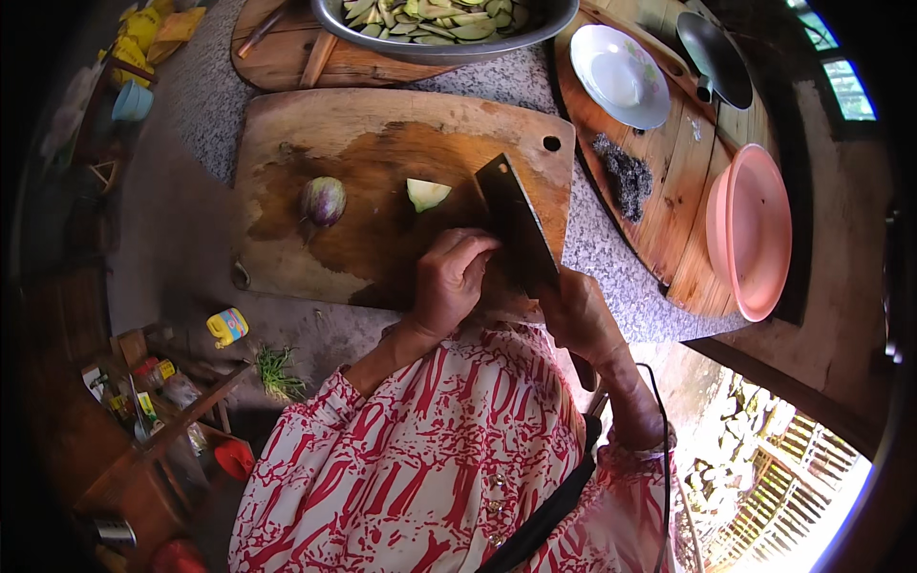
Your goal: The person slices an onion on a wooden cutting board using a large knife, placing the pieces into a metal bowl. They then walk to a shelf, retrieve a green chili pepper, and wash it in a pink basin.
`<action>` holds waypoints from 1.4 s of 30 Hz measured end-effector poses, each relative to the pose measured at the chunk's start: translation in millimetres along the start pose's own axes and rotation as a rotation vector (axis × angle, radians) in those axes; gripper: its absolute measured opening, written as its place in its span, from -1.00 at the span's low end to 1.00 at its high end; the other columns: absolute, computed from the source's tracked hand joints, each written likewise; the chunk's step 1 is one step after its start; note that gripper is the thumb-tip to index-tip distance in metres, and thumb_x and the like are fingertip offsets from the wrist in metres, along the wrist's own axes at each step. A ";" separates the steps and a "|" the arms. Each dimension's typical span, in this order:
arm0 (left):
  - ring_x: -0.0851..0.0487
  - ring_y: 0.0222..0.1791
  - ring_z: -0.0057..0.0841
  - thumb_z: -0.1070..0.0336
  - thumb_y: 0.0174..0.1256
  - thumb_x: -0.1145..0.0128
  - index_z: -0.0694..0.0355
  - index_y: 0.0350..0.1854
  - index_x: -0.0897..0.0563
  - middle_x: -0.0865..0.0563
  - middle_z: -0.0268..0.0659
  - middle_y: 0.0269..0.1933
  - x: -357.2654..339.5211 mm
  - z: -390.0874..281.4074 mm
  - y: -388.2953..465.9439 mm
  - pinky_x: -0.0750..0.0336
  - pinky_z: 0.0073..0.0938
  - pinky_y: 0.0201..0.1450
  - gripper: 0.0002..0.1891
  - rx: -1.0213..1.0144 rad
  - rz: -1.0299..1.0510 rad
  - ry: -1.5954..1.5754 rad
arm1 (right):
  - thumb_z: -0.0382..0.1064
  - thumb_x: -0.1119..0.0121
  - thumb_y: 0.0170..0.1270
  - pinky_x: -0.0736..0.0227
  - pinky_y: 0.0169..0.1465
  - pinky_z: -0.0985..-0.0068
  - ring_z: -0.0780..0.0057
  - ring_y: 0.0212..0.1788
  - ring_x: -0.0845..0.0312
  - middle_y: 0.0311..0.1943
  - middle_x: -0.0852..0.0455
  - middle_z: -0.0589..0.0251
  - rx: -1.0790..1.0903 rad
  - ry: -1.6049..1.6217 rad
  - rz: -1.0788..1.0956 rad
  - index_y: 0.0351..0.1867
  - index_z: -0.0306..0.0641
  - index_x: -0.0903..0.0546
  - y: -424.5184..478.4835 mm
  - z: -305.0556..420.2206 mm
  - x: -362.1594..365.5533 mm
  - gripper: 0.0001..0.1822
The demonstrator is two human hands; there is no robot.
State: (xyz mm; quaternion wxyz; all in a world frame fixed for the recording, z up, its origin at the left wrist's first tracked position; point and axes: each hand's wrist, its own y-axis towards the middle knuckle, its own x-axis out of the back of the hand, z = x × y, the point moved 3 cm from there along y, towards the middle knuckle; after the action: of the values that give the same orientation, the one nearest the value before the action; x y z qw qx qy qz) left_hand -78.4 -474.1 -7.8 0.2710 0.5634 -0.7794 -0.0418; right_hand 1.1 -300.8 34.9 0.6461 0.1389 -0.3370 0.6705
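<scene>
My right hand grips the handle of a cleaver, whose broad dark blade slants up and left over the right part of a wet wooden cutting board. Just left of the blade is my left hand, its fingers bent and drawn together. Whether anything lies between or under those fingers is hidden. A cut wedge of eggplant rests on the board beyond my left hand, pale flesh showing. Farther left on the board sits a rounded purple-and-white eggplant piece; its far side is out of sight.
A metal basin of sliced eggplant stands beyond the board on a wooden lid. At right, another round wooden lid bears a white plate, a scouring pad, a dark pan and pink plastic basins.
</scene>
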 end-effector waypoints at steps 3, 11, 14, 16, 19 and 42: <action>-0.73 -0.19 -0.27 0.67 0.18 -0.28 0.29 -0.15 -0.71 -0.76 -0.15 -0.14 14.6 1.8 0.6 -0.60 -0.35 -0.14 -0.78 0.023 -0.074 -0.075 | -0.27 -0.13 0.44 -0.52 -0.37 0.16 -0.19 -0.44 -0.66 -0.52 -0.65 -0.18 0.000 0.148 -0.030 -0.24 -0.41 -0.61 -6.6 -0.2 5.3 -0.80; -0.64 0.16 -0.11 0.56 0.16 -0.37 0.25 0.19 -0.64 -0.70 -0.09 0.11 55.7 16.0 36.1 -0.50 -0.22 0.25 -0.52 0.024 -0.055 0.232 | -0.36 -0.13 0.44 -0.36 -0.51 0.15 -0.17 -0.57 -0.55 -0.61 -0.55 -0.16 0.015 0.008 -0.072 -0.30 -0.36 -0.53 -29.7 20.7 28.1 -0.87; -0.65 0.14 -0.09 0.56 0.16 -0.38 0.26 0.22 -0.62 -0.69 -0.09 0.13 53.9 25.9 29.2 -0.53 -0.21 0.23 -0.49 0.072 -0.011 0.184 | -0.36 -0.15 0.41 -0.31 -0.55 0.13 -0.17 -0.62 -0.50 -0.68 -0.50 -0.10 0.016 -0.051 -0.031 -0.39 -0.32 -0.46 -45.2 18.4 29.8 -0.82; -0.67 0.09 -0.10 0.56 0.16 -0.39 0.27 0.19 -0.64 -0.70 -0.11 0.11 52.8 19.1 31.4 -0.56 -0.23 0.18 -0.51 0.039 -0.036 0.263 | -0.33 -0.16 0.40 -0.34 -0.53 0.10 -0.19 -0.59 -0.53 -0.68 -0.53 -0.10 -0.051 -0.075 0.000 -0.38 -0.31 -0.46 -56.4 14.5 29.7 -0.82; -0.70 0.01 -0.17 0.54 0.15 -0.42 0.26 0.08 -0.70 -0.74 -0.15 0.03 49.5 1.0 28.9 -0.60 -0.28 0.09 -0.60 -0.103 -0.083 0.398 | -0.31 -0.15 0.39 -0.38 -0.50 0.07 -0.20 -0.56 -0.58 -0.66 -0.56 -0.12 -0.118 -0.097 0.002 -0.35 -0.29 -0.49 -66.9 14.6 26.8 -0.85; -0.68 -0.19 -0.18 0.49 0.20 -0.30 0.26 -0.20 -0.69 -0.70 -0.20 -0.20 5.6 9.0 -4.8 -0.61 -0.23 -0.17 -0.86 -0.128 0.148 0.194 | -0.35 -0.14 0.37 -0.43 -0.50 0.05 -0.11 -0.61 -0.60 -0.67 -0.60 -0.07 -0.106 -0.226 0.044 -0.26 -0.29 -0.53 -75.7 22.2 19.7 -0.93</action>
State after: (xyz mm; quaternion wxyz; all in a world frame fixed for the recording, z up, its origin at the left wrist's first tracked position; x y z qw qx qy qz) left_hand -79.8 -483.0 -15.1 0.3831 0.4873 -0.7846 -0.0168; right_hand 65.7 -304.3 84.1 0.5958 0.1716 -0.4456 0.6458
